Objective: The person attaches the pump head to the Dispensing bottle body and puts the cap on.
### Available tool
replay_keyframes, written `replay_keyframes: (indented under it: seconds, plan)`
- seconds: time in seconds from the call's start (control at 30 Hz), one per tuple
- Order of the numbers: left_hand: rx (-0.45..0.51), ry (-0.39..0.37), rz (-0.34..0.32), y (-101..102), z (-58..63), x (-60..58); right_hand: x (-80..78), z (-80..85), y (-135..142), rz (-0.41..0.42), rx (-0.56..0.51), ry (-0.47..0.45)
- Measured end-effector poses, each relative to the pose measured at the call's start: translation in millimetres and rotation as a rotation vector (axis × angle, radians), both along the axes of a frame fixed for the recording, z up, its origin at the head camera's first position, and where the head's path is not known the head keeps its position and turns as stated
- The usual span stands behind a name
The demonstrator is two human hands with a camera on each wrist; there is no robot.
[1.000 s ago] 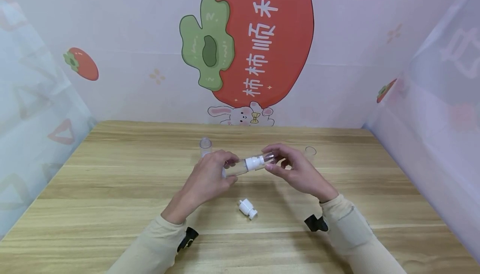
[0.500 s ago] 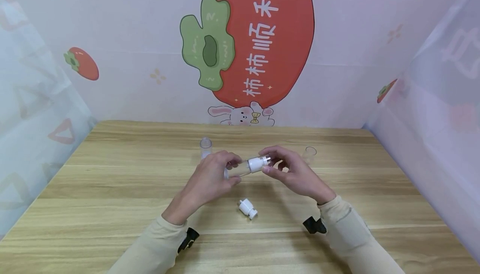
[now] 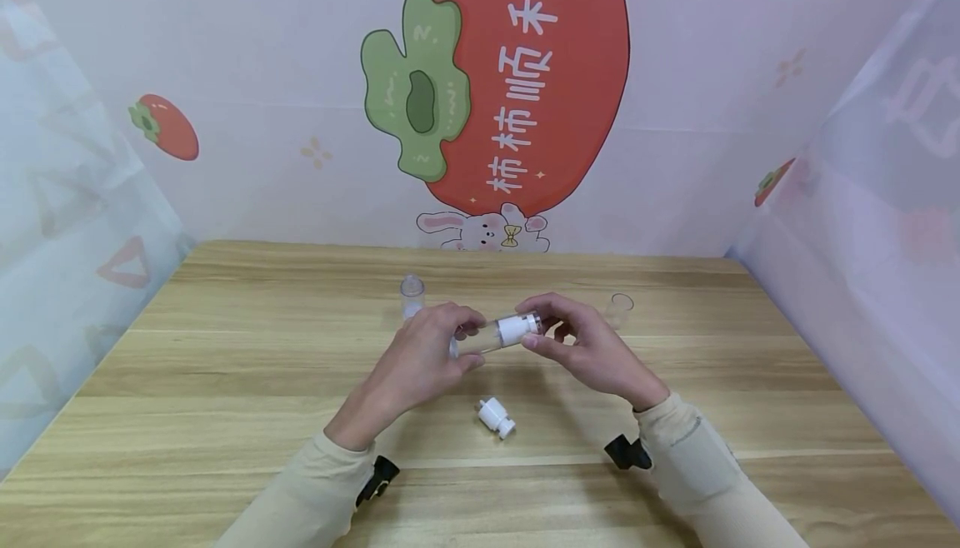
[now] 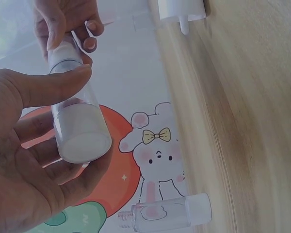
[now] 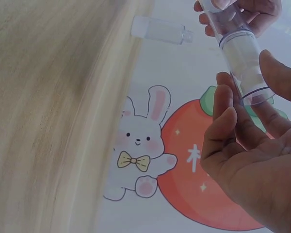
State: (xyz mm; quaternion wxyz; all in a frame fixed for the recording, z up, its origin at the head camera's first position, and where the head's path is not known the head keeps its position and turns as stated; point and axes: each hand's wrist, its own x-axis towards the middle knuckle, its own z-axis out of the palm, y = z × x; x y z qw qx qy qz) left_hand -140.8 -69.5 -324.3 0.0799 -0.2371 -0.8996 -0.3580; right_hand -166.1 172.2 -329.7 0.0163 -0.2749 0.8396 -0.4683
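Observation:
My left hand (image 3: 420, 356) grips a clear pump bottle (image 3: 482, 338) by its body, thumb over one side. The bottle lies tilted in the air, its white base (image 4: 85, 141) facing the left wrist camera. At its other end, a clear cap (image 5: 256, 97) surrounds the white pump head (image 3: 514, 330). My right hand (image 3: 588, 348) pinches the cap's outer end between thumb and fingers. Below the hands, a loose white pump head (image 3: 495, 417) lies on the table.
A second clear bottle (image 5: 162, 30) with a white base stands uncapped behind my left hand. Another clear cap (image 3: 620, 306) stands at the back right, hard to make out. The wooden table (image 3: 225, 415) meets a printed cloth wall (image 3: 285, 190) at the back.
The clear cap has slid leftward along the white pump head, toward the bottle body. My right hand has shifted slightly left with it. The left hand has barely moved.

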Motion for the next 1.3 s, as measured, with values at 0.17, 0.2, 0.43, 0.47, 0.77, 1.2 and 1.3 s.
replay_keyframes:
  seconds: [0.17, 0.2, 0.43, 0.47, 0.77, 1.2, 1.3]
  plan:
    - [0.002, 0.017, -0.013, 0.5, -0.3, 0.0, 0.3, 0.7, 0.6, 0.005, -0.01, 0.006]
    - [0.001, 0.018, -0.014, 0.5, -0.2, 0.1, 0.4, 0.9, 0.6, 0.007, -0.012, 0.004]
    - [0.0, 0.012, -0.005, 0.2, -0.1, 0.2, 1.8, 2.3, 0.1, 0.019, -0.036, -0.03]
    - [-0.001, 0.011, -0.005, 0.1, 0.1, 0.2, 2.3, 2.8, -0.1, 0.018, -0.038, -0.036]
    - [-0.016, 0.004, -0.025, -2.7, 2.3, -0.6, 3.7, 4.7, -0.1, 0.029, -0.041, -0.032]
    - [0.014, 0.053, -0.024, -2.3, 3.6, -0.2, 5.3, 2.6, -3.1, 0.001, -0.089, 0.041]
    - [0.022, 0.064, -0.033, -2.2, 3.5, -0.2, 4.8, 1.8, -3.2, 0.008, -0.1, 0.054]
